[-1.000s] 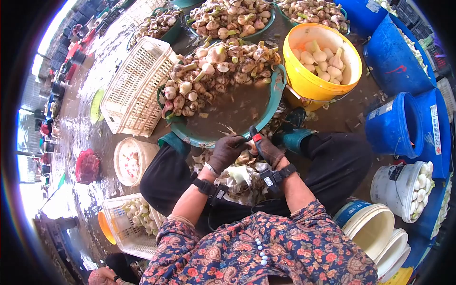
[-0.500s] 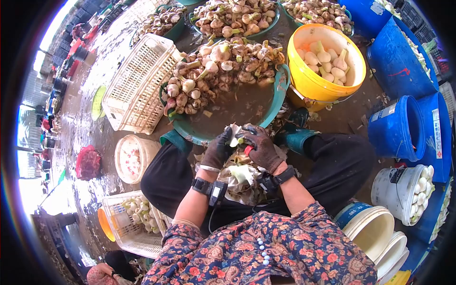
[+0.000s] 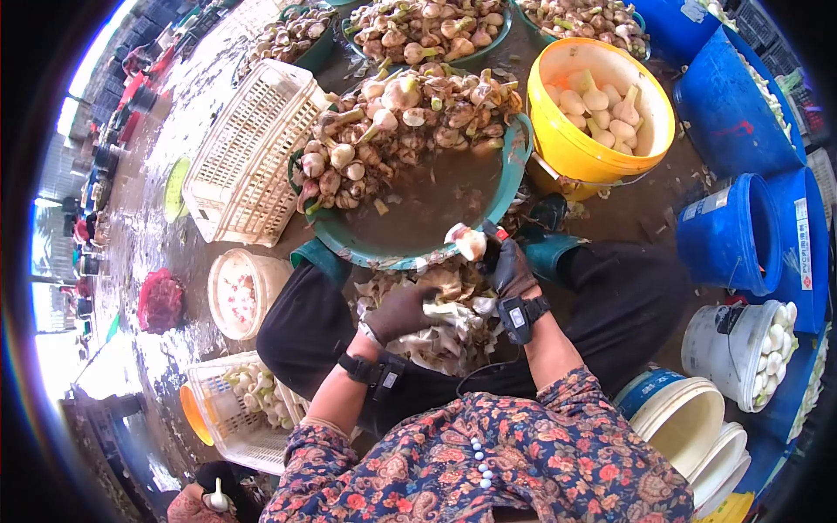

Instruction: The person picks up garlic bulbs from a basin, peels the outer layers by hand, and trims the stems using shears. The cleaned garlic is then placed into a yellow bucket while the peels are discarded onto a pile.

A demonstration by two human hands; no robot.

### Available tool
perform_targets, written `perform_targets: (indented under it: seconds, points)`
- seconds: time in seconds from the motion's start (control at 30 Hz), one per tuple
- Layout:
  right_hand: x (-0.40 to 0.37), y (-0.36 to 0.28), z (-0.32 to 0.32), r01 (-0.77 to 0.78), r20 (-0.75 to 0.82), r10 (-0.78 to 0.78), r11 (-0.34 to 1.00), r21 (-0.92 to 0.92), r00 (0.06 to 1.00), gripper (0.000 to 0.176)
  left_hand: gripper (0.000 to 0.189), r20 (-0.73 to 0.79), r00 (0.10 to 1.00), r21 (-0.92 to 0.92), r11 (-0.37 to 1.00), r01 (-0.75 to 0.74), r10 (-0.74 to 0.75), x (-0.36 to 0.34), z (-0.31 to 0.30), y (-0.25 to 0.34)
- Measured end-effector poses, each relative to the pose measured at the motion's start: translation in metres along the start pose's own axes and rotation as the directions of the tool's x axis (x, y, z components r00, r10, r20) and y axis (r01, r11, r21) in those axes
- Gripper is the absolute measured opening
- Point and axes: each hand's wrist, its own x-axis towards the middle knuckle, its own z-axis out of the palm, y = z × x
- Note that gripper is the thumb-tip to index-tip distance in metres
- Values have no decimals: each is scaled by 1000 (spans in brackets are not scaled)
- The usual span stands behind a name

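Right hand [image 3: 510, 266] clamped on garlic bulb [image 3: 466, 240] | left hand [image 3: 401, 309] clutching garlic skins [image 3: 446, 309] | wet floor [image 3: 144, 235], open-air yard

White label [image 3: 800, 244] on tall blue plastic bucket [image 3: 785, 190]: "PVC" can be read, the rest is too small
Red mark [image 3: 743, 129] on large blue plastic drum [image 3: 722, 91]: not legible

1. Yellow bucket [image 3: 567, 152], far right.
2. Teal basin [image 3: 514, 161], heaped with pink-white, brown-skinned bulbs [image 3: 392, 131].
3. Blue barrel [image 3: 728, 240], right.
4. Cream lattice crate [image 3: 253, 148], far left.
5. Dark brown gloves on the left hand [image 3: 399, 309] and right hand [image 3: 510, 266]; white garlic bulb [image 3: 466, 240].
6. Navy blouse [image 3: 488, 471], red-pink floral print, near.
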Motion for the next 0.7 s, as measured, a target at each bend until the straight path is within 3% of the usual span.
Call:
perform_targets:
  seconds: [0.03,0.07,0.13,0.2,0.23,0.27,0.33,0.37,0.4,0.47,0.5,0.53,0.57,0.6,0.63,0.67,0.7]
  points:
    - [-4,2,7,10,2,-10,995,-102,1000,25,41,-145,987,-257,966,36,-75,8,-5,3]
    - [-7,5,10,18,5,-17,979,-204,1000,25,38,-316,943,-501,863,-71,-106,24,8,-18]
    - [-3,16,5,48,33,-41,966,-255,999,25,32,-251,935,-813,579,-63,-250,35,-13,6]
    - [0,22,4,231,74,-222,865,-445,972,25,28,-230,946,-806,590,-53,-229,42,-9,-4]
    - [-1,19,0,201,26,-227,793,-576,973,26,24,-201,959,-796,603,-40,-202,46,-7,-8]
    - [1,15,-10,204,21,-235,793,-574,972,26,24,-196,961,-796,604,-40,-194,42,-6,-3]
    - [8,13,-32,9,68,1,989,-145,998,31,18,-3,988,-656,746,-118,154,23,-9,16]
    - [13,16,-30,-6,-60,5,1000,-19,998,35,15,32,964,-613,767,-189,264,14,-14,23]
    - [10,22,-31,345,26,-372,830,-439,928,34,15,238,959,-663,747,42,156,4,-28,34]
    - [21,11,-49,-48,24,51,993,-107,998,30,26,516,856,-619,711,335,46,4,-28,10]
    - [18,10,-43,-44,30,48,993,-108,998,30,26,512,858,-617,714,330,45,3,-25,3]
    - [15,11,-37,-23,-28,21,997,-70,999,30,34,284,956,-240,961,139,-67,-1,-21,-3]
    - [11,15,-28,-4,-86,1,999,-33,996,29,42,16,999,239,970,43,-49,-2,-16,-10]
    - [9,18,-15,-8,-75,5,999,-36,997,29,63,-67,995,95,992,78,-72,4,-15,-19]
    - [7,24,0,71,-173,-93,988,-134,980,30,67,-137,989,-211,977,31,-61,12,-11,-23]
    - [7,29,11,138,-255,-199,961,-239,946,31,72,-212,975,-492,869,-45,-69,21,-9,-19]
    - [8,29,-3,51,-160,-152,862,-505,975,36,74,-61,986,-665,743,77,-156,27,-13,-12]
